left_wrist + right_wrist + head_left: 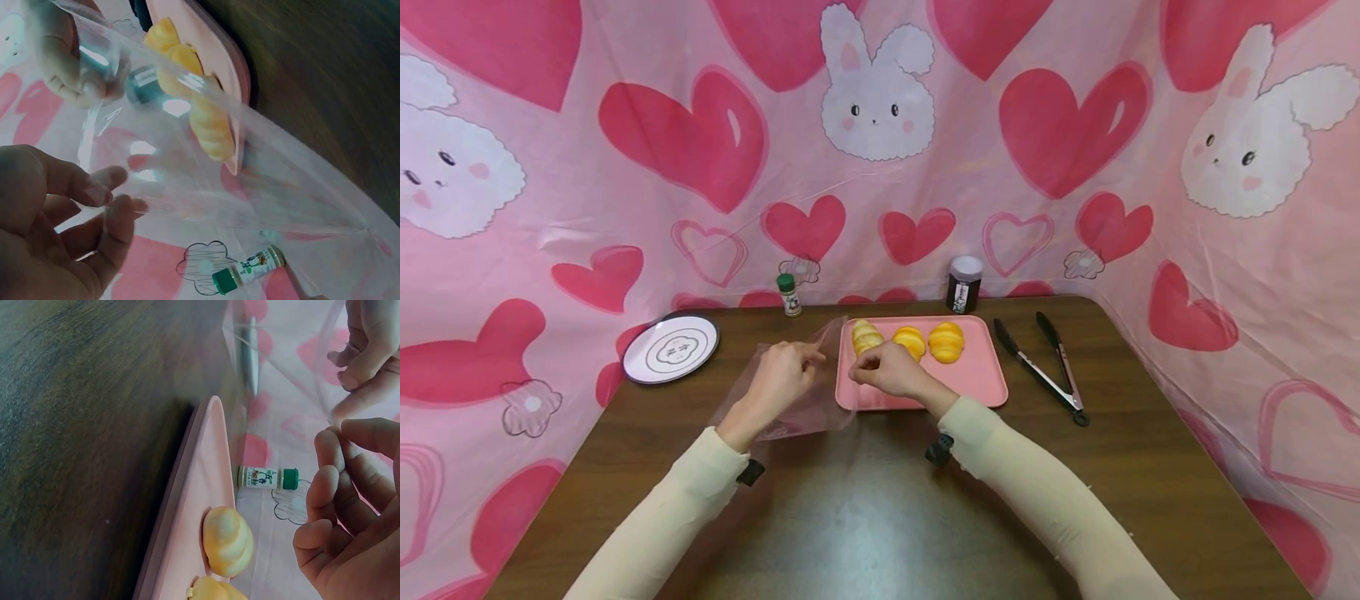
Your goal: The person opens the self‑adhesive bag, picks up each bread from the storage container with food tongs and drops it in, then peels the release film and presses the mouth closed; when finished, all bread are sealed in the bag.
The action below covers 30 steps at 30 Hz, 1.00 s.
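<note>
A clear plastic bag (pixel 808 410) hangs between my two hands, above the table and beside the tray's left end. My left hand (pixel 781 379) pinches its edge between thumb and fingertips. Over the front left part of the pink tray (pixel 970 385), my right hand (pixel 891 369) pinches another part of the bag's edge. Three bread rolls lie on the tray: a pale twisted roll (pixel 867 334) at the left, a yellow roll (pixel 910 340) partly behind my right hand, and a striped yellow roll (pixel 947 342) at the right. Through the film, the left wrist view shows the rolls.
Black-tipped metal tongs (pixel 1052 377) lie spread right of the tray. A white plate (pixel 672 348) with a dark rim sits at the left. Along the back edge stand a green-capped seasoning bottle (pixel 789 297) and a dark jar (pixel 964 285), before a heart-patterned cloth (pixel 880 192).
</note>
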### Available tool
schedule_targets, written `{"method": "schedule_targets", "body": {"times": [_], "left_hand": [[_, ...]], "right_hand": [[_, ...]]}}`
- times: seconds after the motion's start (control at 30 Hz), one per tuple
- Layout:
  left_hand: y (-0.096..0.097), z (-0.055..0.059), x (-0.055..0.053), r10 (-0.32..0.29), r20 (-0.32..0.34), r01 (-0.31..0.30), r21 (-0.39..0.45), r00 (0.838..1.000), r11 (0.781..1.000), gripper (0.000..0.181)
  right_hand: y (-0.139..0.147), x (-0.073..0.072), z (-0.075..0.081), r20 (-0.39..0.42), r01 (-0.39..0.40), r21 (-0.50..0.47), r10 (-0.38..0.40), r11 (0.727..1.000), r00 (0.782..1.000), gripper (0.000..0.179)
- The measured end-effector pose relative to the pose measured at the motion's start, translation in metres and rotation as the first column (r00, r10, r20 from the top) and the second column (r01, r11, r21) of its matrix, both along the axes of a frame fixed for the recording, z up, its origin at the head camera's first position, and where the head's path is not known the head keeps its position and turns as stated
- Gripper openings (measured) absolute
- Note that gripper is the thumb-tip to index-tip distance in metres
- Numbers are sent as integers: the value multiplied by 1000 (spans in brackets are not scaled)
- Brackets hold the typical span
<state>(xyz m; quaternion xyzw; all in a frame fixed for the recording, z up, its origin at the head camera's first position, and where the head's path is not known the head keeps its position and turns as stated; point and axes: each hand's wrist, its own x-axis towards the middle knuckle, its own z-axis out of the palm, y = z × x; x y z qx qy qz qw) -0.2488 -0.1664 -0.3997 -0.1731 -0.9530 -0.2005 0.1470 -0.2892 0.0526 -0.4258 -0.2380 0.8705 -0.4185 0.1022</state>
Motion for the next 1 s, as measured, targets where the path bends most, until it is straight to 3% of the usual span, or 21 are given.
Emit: {"method": "schedule_targets", "body": {"times": [0.2,0.43,0.57,0.8,1.0], "left_hand": [[0,1,2,107,97,-93,-136,990,986,20],[0,-6,-1,43,206,-9,-165,978,986,24],[-1,-10,-2,15,196,17,-160,980,987,24],[-6,-13,-3,-52,79,65,-170,996,983,11],[-7,-12,-3,-78,139,96,-132,987,987,18]], "right_hand": [[1,-1,-2,-12,-17,13,17,1000,1000,14],[1,-1,-1,-26,-6,13,7,1000,1000,13],[0,-1,-2,-24,7,20,-6,1000,1000,13],[2,-2,-2,9,29,33,-29,999,1000,13],[3,-3,-4,8,19,30,-20,999,1000,15]]}}
